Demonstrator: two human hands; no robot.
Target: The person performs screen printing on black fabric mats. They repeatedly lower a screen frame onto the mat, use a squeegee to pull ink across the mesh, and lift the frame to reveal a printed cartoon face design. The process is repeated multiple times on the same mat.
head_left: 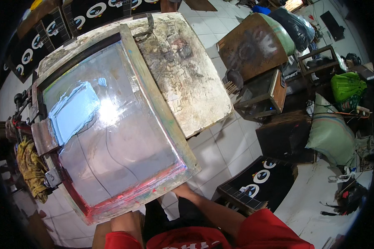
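Note:
A screen-printing frame (pixel 164 112) with a wooden border fills the left half of the head view, tilted on the bench. A thick patch of light blue ink (pixel 77 112) lies on its mesh (pixel 120 157), towards the left side. Red ink stains the near edge. My right hand (pixel 182 191) reaches under the frame's near right corner; its fingers are hidden beneath the wood. My left hand (pixel 126 216) goes under the near edge, where only the wrist part shows. What either hand touches underneath cannot be seen.
A worn, stained white slab (pixel 199 95) lies under and right of the frame. A metal hinge clamp (pixel 43 137) and a yellow-brown rag (pixel 31 170) are at the left. Black printed panels (pixel 264 182) rest at lower right, others at the back. Sacks (pixel 330 133) and boxes crowd the right.

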